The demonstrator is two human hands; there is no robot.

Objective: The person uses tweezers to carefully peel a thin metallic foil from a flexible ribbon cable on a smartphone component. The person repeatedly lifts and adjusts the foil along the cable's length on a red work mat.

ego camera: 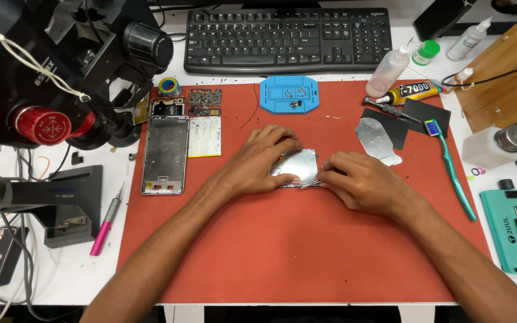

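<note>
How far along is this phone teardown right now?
Done: the bare phone frame and circuit boards lie apart on the red mat. In hand: left hand steadies a silvery sheet while the right hand works its edge with tweezers. Nothing is reassembled.

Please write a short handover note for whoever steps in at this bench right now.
Left hand: pressed flat on the shiny metal sheet at mid-mat.
Right hand: pinching thin tweezers at the sheet's lower right edge.
Nearby: bare phone frame and circuit boards at the left of the red mat; blue parts tray with small parts at the top; second foil piece and green toothbrush at the right.
Done: phone stripped to its frame.
Left: the sheet is not yet off the mat.
</note>
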